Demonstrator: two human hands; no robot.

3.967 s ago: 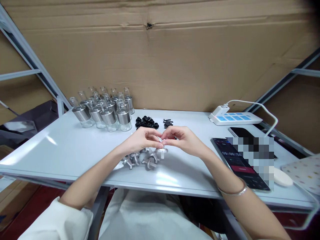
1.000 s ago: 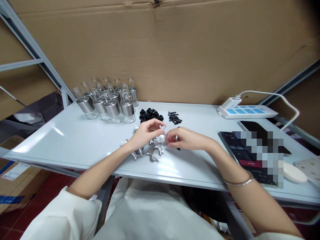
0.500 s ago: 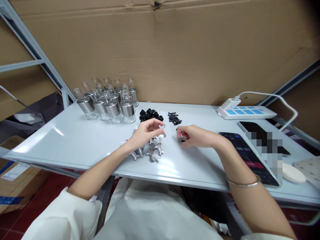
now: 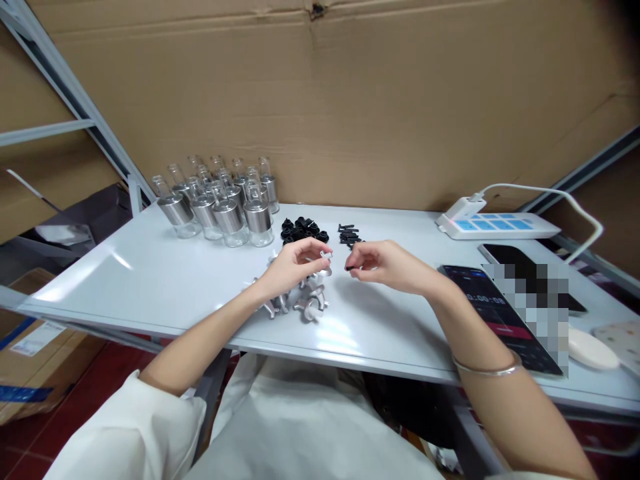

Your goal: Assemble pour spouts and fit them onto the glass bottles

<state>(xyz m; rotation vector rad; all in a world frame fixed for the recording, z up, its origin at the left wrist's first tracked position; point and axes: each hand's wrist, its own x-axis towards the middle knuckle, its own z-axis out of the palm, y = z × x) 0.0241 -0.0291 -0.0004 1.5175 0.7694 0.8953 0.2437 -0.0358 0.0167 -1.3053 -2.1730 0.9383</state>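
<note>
My left hand (image 4: pixel 293 267) holds a small silver metal part (image 4: pixel 326 255) between thumb and fingertips, above a pile of similar silver parts (image 4: pixel 300 301) on the white table (image 4: pixel 150 280). A few centimetres to the right, my right hand (image 4: pixel 387 265) pinches a small black screw (image 4: pixel 349 268). Behind the hands lie a heap of black caps (image 4: pixel 301 230) and a small heap of black screws (image 4: pixel 349 235).
Several glass bottles with silver collars (image 4: pixel 225 200) stand at the back left. A white power strip (image 4: pixel 495 225), two phones (image 4: pixel 500 313) and a pale oval pad (image 4: pixel 593 348) lie on the right. Cardboard sheets form the back wall; metal shelf struts flank both sides.
My right hand left the silver part, reached right to the table, took a black screw, and has come back toward my left hand, which stayed holding the part.
</note>
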